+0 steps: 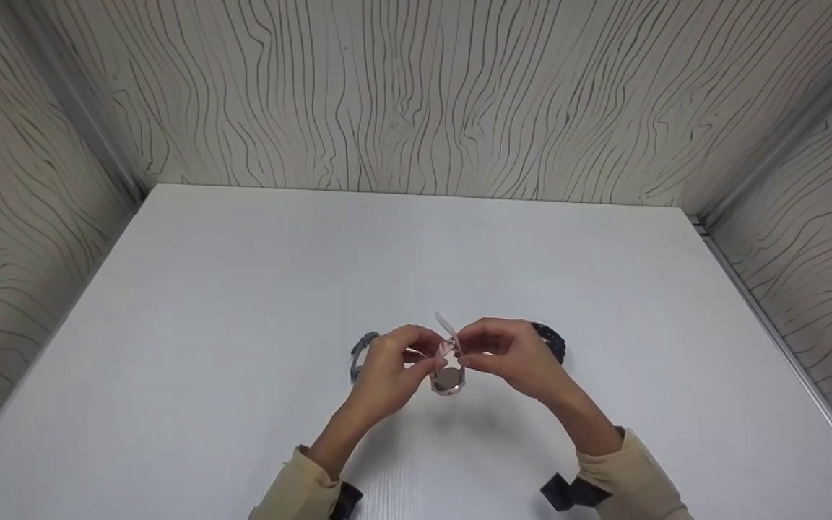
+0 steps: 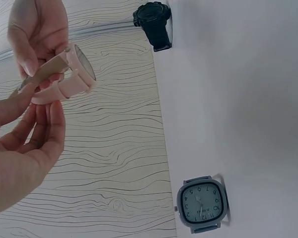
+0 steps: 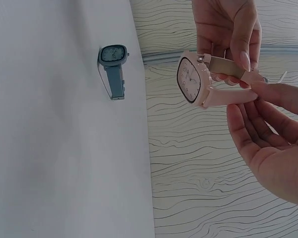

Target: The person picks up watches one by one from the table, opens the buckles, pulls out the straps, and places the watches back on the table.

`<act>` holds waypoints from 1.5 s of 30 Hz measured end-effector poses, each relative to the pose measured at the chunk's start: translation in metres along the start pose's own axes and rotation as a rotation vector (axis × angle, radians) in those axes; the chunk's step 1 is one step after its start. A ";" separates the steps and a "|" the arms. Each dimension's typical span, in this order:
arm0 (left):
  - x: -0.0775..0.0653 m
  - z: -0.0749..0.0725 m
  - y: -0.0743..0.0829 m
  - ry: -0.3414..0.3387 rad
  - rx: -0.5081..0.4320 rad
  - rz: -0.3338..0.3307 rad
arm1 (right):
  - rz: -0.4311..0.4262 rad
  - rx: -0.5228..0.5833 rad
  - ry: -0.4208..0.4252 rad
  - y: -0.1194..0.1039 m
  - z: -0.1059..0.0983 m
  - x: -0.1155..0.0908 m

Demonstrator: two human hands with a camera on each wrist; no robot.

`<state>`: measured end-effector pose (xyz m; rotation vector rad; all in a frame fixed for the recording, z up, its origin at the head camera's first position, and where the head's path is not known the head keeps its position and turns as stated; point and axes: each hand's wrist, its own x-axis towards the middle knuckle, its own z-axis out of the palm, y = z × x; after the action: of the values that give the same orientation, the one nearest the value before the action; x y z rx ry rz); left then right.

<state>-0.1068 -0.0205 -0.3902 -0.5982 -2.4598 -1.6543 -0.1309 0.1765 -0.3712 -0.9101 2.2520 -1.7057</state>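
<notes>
While LH (image 1: pixel 391 362) pinches pink watch (image 3: pixel 188 80), RH (image 1: pixel 518 359) — ditto

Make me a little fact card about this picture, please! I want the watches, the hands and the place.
Watch in hands: pink watch, held up off the table
Hands: left hand and right hand both pinch its strap
Strap fastened: cannot tell, fingers cover the ends
Near the left hand: blue-grey watch
Near the right hand: black watch
Table colour: white
Walls: pale walls with dark wavy lines
Sleeves: tan sleeves
</notes>
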 end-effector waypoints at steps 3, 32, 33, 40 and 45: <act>0.000 0.000 0.000 -0.001 -0.002 0.003 | 0.001 -0.009 -0.003 0.001 0.000 0.000; -0.003 -0.009 -0.004 0.059 -0.151 -0.072 | 0.066 -0.009 0.010 0.015 -0.008 -0.006; -0.003 -0.009 -0.005 0.061 -0.157 -0.076 | 0.074 -0.004 0.013 0.015 -0.009 -0.006; -0.002 -0.009 -0.010 0.093 -0.179 -0.085 | 0.129 0.018 0.048 0.016 -0.012 -0.008; 0.000 -0.010 -0.018 0.106 -0.158 -0.113 | 0.153 0.063 0.076 0.023 -0.013 -0.005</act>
<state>-0.1150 -0.0348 -0.4014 -0.3830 -2.3432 -1.8844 -0.1414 0.1937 -0.3890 -0.6529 2.2365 -1.7592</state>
